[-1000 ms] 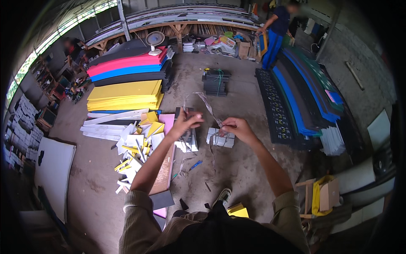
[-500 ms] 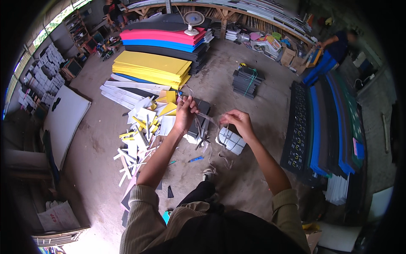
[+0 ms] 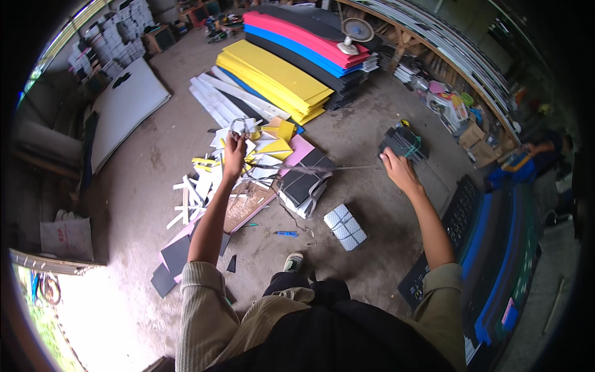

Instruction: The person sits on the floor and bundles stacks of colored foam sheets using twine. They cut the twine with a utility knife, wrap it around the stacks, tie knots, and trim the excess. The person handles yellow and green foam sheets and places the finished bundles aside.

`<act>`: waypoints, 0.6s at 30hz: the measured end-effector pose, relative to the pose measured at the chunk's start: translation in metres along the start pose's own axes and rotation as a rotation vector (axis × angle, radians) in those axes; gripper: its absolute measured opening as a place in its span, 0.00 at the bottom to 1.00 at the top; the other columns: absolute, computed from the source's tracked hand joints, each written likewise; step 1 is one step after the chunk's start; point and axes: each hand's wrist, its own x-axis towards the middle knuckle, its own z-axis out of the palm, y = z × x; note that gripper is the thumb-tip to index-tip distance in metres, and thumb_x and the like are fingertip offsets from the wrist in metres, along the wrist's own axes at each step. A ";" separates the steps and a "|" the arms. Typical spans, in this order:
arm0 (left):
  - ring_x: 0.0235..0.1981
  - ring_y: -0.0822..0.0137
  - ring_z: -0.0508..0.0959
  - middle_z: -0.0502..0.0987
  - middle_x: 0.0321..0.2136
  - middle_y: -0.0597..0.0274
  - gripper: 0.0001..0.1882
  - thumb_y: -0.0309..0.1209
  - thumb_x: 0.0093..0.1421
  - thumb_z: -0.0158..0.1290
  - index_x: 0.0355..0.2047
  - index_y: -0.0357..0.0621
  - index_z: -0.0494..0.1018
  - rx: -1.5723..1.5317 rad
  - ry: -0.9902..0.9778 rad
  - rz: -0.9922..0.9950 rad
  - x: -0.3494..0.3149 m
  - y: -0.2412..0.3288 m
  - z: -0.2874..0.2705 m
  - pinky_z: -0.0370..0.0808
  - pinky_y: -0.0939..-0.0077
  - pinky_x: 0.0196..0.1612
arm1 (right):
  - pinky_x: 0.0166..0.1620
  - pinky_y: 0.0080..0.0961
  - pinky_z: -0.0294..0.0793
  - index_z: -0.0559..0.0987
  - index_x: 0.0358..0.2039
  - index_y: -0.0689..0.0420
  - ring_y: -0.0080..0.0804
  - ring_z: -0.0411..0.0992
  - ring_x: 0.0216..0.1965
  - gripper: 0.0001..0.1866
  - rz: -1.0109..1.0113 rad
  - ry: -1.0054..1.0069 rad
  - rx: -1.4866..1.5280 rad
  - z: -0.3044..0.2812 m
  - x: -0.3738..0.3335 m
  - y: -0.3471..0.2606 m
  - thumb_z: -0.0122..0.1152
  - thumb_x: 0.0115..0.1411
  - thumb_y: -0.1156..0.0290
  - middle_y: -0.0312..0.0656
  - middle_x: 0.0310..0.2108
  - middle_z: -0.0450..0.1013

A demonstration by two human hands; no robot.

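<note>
My left hand (image 3: 233, 156) is closed on a looped bunch of greyish cord (image 3: 238, 126), raised over the pile of white and yellow offcuts (image 3: 266, 147). My right hand (image 3: 400, 172) is closed too, pinching the end of a thin strand that stretches sideways between my hands; loose lengths sag near the left. Below the strand lies a stack of black and white sheets (image 3: 302, 186) with strips across it. To its right on the floor rests a white patterned block (image 3: 344, 227), bound crosswise with dark cord. Neither hand touches the stack or the block.
A blue cutter knife (image 3: 286, 234) lies ahead of my shoe (image 3: 293, 262). Beyond are yellow sheets (image 3: 273, 80), a fan (image 3: 356, 34) on stacked foam and a green-tied dark bundle (image 3: 407, 144). Mats (image 3: 496, 260) and a co-worker (image 3: 527, 162) are at right.
My hands have moved apart, the left leftward and the right rightward, drawing the cord out between them. The view has turned, and the bound white block now shows fully, apart from my right hand.
</note>
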 end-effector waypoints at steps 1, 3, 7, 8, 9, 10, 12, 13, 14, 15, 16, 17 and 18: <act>0.18 0.80 0.57 0.58 0.18 0.72 0.05 0.27 0.60 0.43 0.29 0.44 0.59 0.146 0.113 0.035 -0.005 0.002 -0.018 0.56 0.85 0.20 | 0.29 0.44 0.66 0.67 0.32 0.57 0.55 0.69 0.27 0.11 -0.013 -0.133 -0.167 0.000 -0.002 0.017 0.46 0.59 0.62 0.49 0.23 0.71; 0.20 0.79 0.57 0.59 0.19 0.71 0.06 0.28 0.60 0.44 0.29 0.40 0.60 0.312 0.288 0.126 -0.023 0.017 -0.057 0.57 0.84 0.22 | 0.34 0.41 0.69 0.69 0.36 0.57 0.50 0.70 0.31 0.13 -0.157 -0.264 -0.330 0.004 -0.004 0.048 0.46 0.58 0.61 0.50 0.24 0.72; 0.17 0.81 0.56 0.58 0.17 0.73 0.06 0.28 0.60 0.44 0.28 0.45 0.58 0.197 0.427 0.129 -0.073 0.051 -0.090 0.55 0.86 0.19 | 0.36 0.36 0.68 0.69 0.42 0.57 0.43 0.70 0.34 0.12 -0.084 -0.438 -0.277 0.036 0.009 0.138 0.46 0.57 0.69 0.50 0.27 0.72; 0.17 0.82 0.56 0.57 0.17 0.74 0.07 0.29 0.61 0.44 0.28 0.47 0.58 0.161 0.433 0.127 -0.088 0.063 -0.080 0.54 0.86 0.18 | 0.35 0.34 0.69 0.69 0.43 0.57 0.40 0.70 0.34 0.13 -0.050 -0.480 -0.187 0.047 0.012 0.149 0.46 0.57 0.71 0.49 0.28 0.72; 0.16 0.82 0.56 0.57 0.16 0.74 0.07 0.29 0.61 0.44 0.27 0.48 0.57 0.124 0.443 0.123 -0.104 0.075 -0.066 0.53 0.87 0.18 | 0.35 0.32 0.69 0.68 0.45 0.55 0.37 0.69 0.34 0.15 0.015 -0.544 0.078 0.054 0.017 0.148 0.47 0.55 0.73 0.46 0.30 0.71; 0.16 0.81 0.56 0.57 0.16 0.74 0.07 0.30 0.61 0.43 0.27 0.48 0.57 0.065 0.412 0.149 -0.117 0.088 -0.055 0.53 0.86 0.18 | 0.36 0.30 0.69 0.68 0.46 0.54 0.34 0.69 0.34 0.17 0.083 -0.607 0.347 0.061 0.024 0.138 0.47 0.54 0.74 0.44 0.33 0.70; 0.17 0.81 0.56 0.57 0.17 0.74 0.07 0.31 0.62 0.42 0.28 0.48 0.57 0.092 0.408 0.157 -0.146 0.112 -0.041 0.54 0.85 0.19 | 0.33 0.19 0.67 0.65 0.52 0.54 0.24 0.64 0.34 0.25 0.196 -0.760 0.717 0.071 0.029 0.080 0.51 0.50 0.77 0.41 0.36 0.66; 0.17 0.81 0.56 0.57 0.17 0.74 0.07 0.31 0.62 0.42 0.28 0.48 0.57 0.084 0.399 0.155 -0.157 0.126 -0.030 0.54 0.85 0.19 | 0.37 0.20 0.66 0.63 0.53 0.52 0.26 0.65 0.36 0.27 0.112 -0.854 0.644 0.071 0.033 0.057 0.52 0.51 0.76 0.41 0.39 0.65; 0.17 0.81 0.56 0.57 0.17 0.74 0.07 0.32 0.62 0.41 0.28 0.47 0.57 0.073 0.399 0.135 -0.167 0.138 -0.020 0.54 0.85 0.19 | 0.41 0.22 0.66 0.62 0.54 0.50 0.28 0.65 0.39 0.28 0.029 -0.939 0.560 0.069 0.042 0.038 0.52 0.51 0.76 0.42 0.41 0.64; 0.17 0.82 0.56 0.57 0.18 0.74 0.07 0.32 0.62 0.41 0.28 0.47 0.57 0.061 0.402 0.116 -0.177 0.149 -0.012 0.54 0.86 0.19 | 0.45 0.23 0.65 0.61 0.55 0.49 0.30 0.65 0.41 0.29 -0.058 -1.020 0.470 0.067 0.049 0.014 0.53 0.51 0.75 0.42 0.43 0.64; 0.17 0.82 0.55 0.56 0.18 0.74 0.07 0.32 0.63 0.40 0.29 0.48 0.56 0.038 0.375 0.117 -0.187 0.157 -0.009 0.53 0.86 0.19 | 0.48 0.26 0.64 0.61 0.55 0.51 0.34 0.64 0.45 0.31 -0.276 -0.945 0.337 0.065 0.053 -0.021 0.57 0.49 0.70 0.46 0.47 0.62; 0.17 0.82 0.54 0.55 0.18 0.75 0.06 0.32 0.63 0.39 0.29 0.48 0.56 0.014 0.355 0.131 -0.198 0.163 -0.005 0.52 0.87 0.20 | 0.51 0.30 0.63 0.60 0.55 0.53 0.37 0.63 0.50 0.35 -0.491 -0.859 0.213 0.069 0.051 -0.060 0.61 0.47 0.65 0.49 0.51 0.61; 0.17 0.81 0.54 0.55 0.18 0.74 0.07 0.33 0.63 0.38 0.29 0.48 0.56 -0.002 0.365 0.126 -0.208 0.167 0.000 0.52 0.86 0.20 | 0.54 0.31 0.59 0.59 0.56 0.54 0.39 0.60 0.53 0.37 -0.570 -0.803 0.386 0.073 0.042 -0.102 0.63 0.46 0.62 0.50 0.53 0.59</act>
